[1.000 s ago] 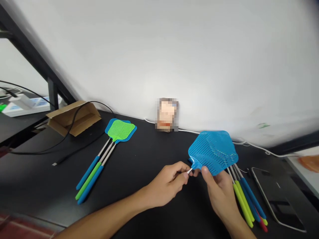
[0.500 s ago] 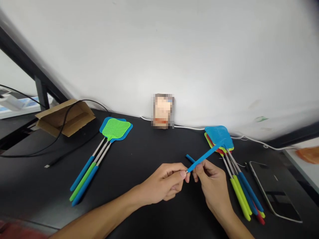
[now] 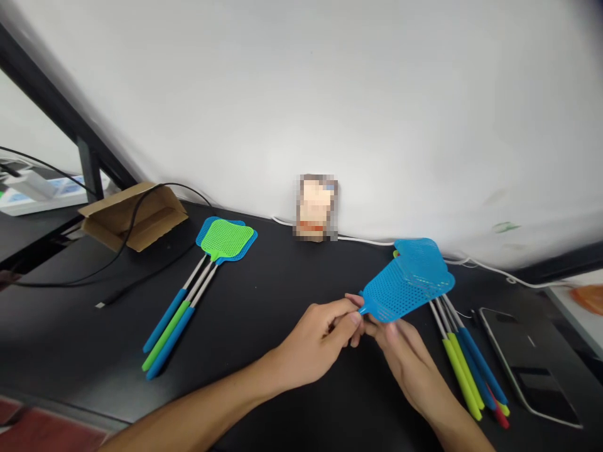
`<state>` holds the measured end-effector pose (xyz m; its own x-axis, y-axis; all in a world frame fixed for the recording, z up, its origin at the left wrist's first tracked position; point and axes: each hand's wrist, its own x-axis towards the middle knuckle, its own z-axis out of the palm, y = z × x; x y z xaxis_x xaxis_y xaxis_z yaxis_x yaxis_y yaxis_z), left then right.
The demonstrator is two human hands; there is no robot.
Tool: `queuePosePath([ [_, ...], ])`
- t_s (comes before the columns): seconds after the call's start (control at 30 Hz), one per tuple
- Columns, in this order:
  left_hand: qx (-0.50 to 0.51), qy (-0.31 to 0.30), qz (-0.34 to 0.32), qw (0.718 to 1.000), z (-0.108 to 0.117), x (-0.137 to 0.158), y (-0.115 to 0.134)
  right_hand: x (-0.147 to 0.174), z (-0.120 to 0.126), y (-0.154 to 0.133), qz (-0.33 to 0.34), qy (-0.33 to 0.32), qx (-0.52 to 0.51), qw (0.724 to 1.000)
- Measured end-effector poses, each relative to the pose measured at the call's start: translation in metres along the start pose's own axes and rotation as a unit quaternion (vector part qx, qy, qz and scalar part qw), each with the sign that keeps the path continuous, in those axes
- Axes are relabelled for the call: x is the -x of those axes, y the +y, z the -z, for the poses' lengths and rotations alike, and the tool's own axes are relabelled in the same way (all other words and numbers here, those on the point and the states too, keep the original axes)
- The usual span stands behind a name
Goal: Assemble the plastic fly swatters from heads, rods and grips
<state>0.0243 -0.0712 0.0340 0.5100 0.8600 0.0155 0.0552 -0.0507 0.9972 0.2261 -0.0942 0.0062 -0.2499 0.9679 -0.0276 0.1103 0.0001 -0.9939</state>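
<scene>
A blue fly swatter (image 3: 393, 294) is held up in front of me, its mesh head turned broadly toward the camera and pointing right. The thumb and fingers of my left hand (image 3: 318, 342) pinch it at the neck. My right hand (image 3: 407, 358) is closed about the swatter just below the head, which hides part of its fingers. Most of the handle is out of sight behind the hands. Beyond the held head, more swatters lie in a pile, with a blue head (image 3: 419, 250) on top and yellow-green handles (image 3: 461, 376), blue and red ones below.
On the left lie a green fly swatter (image 3: 228, 237) and blue ones, side by side. An open cardboard box (image 3: 136, 220) and a black cable (image 3: 141, 276) are behind them. A blurred-out item (image 3: 315, 208) stands against the wall. A phone (image 3: 527, 364) lies at the right.
The blue swatter has turned from edge-on to nearly face-on. My right hand has shifted slightly lower, and the view has moved a little.
</scene>
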Motion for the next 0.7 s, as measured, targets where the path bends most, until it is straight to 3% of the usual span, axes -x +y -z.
queuePosePath([
  [0.1, -0.047, 0.009, -0.011, 0.999, -0.001, 0.002, 0.0, -0.002, -0.001, 0.011, -0.001, 0.066, 0.019, 0.998],
  [0.3, -0.106, 0.019, -0.037, 0.994, -0.003, 0.004, 0.002, 0.008, -0.005, 0.013, 0.034, 0.049, 0.004, 0.998],
  [0.43, -0.082, 0.021, -0.041, 0.996, -0.003, 0.005, 0.004, 0.005, -0.009, 0.014, 0.007, 0.11, -0.025, 0.994],
  [0.7, -0.024, 0.014, 0.008, 1.0, -0.009, 0.01, 0.001, -0.01, -0.015, -0.012, 0.003, 0.1, -0.181, 0.978],
])
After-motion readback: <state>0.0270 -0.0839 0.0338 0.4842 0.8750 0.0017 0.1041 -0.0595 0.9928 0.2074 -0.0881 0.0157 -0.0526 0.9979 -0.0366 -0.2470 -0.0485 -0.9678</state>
